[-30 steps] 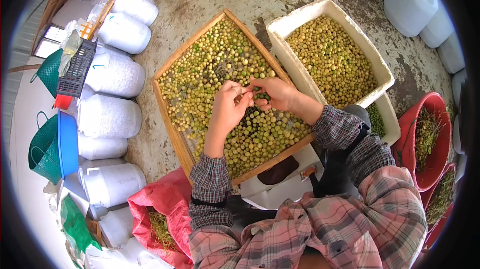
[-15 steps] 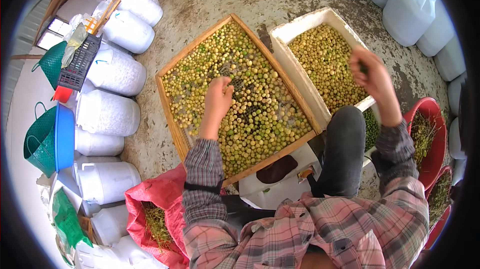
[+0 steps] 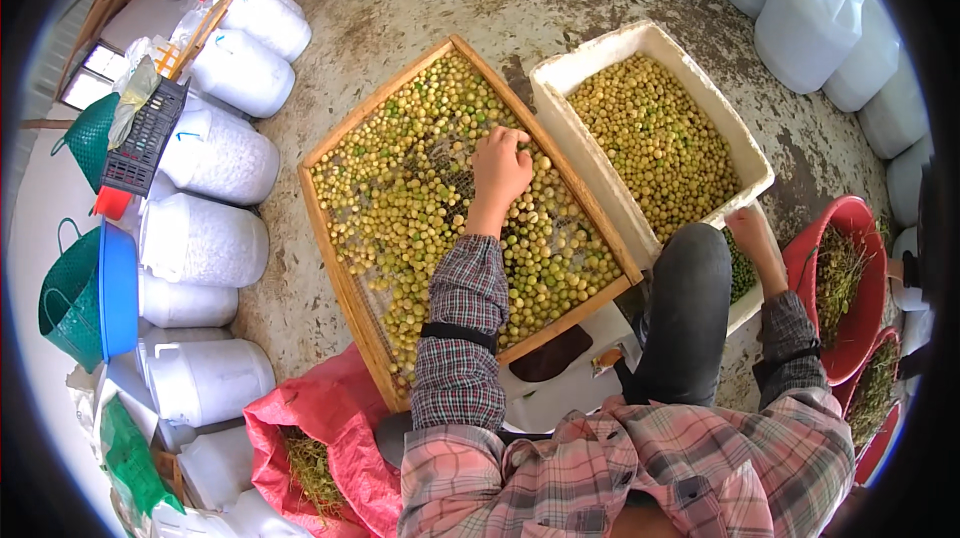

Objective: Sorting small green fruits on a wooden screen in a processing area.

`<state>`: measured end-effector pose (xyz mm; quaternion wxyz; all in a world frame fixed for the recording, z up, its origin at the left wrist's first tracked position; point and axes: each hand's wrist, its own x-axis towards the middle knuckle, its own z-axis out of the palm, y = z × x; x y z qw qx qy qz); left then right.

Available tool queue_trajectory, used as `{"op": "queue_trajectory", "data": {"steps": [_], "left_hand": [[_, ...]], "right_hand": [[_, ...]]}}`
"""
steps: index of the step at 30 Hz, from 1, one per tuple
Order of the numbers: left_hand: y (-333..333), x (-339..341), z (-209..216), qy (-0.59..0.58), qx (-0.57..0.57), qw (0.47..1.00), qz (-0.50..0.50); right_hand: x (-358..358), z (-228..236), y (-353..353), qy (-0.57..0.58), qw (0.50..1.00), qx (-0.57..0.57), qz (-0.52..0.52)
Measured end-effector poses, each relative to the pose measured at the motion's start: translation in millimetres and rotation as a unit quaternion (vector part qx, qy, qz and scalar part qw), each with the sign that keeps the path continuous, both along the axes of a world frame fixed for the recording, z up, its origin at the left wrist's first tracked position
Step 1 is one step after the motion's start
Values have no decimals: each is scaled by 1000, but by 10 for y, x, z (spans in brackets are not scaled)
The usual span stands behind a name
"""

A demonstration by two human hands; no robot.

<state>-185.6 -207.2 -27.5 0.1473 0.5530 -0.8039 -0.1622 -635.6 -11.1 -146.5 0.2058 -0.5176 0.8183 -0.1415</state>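
A wooden-framed mesh tray (image 3: pixel 400 393) lies tilted in front of me, spread with small round yellow-green fruits (image 3: pixel 420 238). Over its right half is my left hand (image 3: pixel 500 173), its fingers curled down among the fruits; what is in them is hidden. My right hand (image 3: pixel 750 235) is closed beside the near rim of a white foam box (image 3: pixel 590 148), above a second box of greener fruits (image 3: pixel 742 273). I cannot make out anything in that hand. Mostly yellowish fruits (image 3: pixel 655 133) fill the foam box. Bare mesh shows through gaps in the tray's layer.
White drums (image 3: pixel 215 153) line the left wall, with a blue basin (image 3: pixel 118 288), green baskets and a black crate. A red sack (image 3: pixel 310 418) of stems stands near left. Red tubs (image 3: pixel 850 228) of stems are at right. Pale jugs (image 3: pixel 810 18) stand far right.
My left hand has moved right across the tray. My right hand has dropped from above the foam box to the box of greener fruits, and the green thing in it no longer shows.
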Motion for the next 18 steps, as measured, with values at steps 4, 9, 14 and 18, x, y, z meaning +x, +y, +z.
{"op": "queue_trajectory", "data": {"steps": [4,9,14,18], "left_hand": [[191,88,-96,-85,-24,995,-40],[822,356,332,47,102,991,-66],[-89,660,367,93,9,995,35],[-619,769,108,-3,-15,997,78]], "right_hand": [[922,1328,-726,-5,978,-164,128],[1936,1970,-1642,-155,897,-180,371],[2894,1589,-2527,-65,821,-189,535],[3466,1327,-2843,51,819,-156,550]]}}
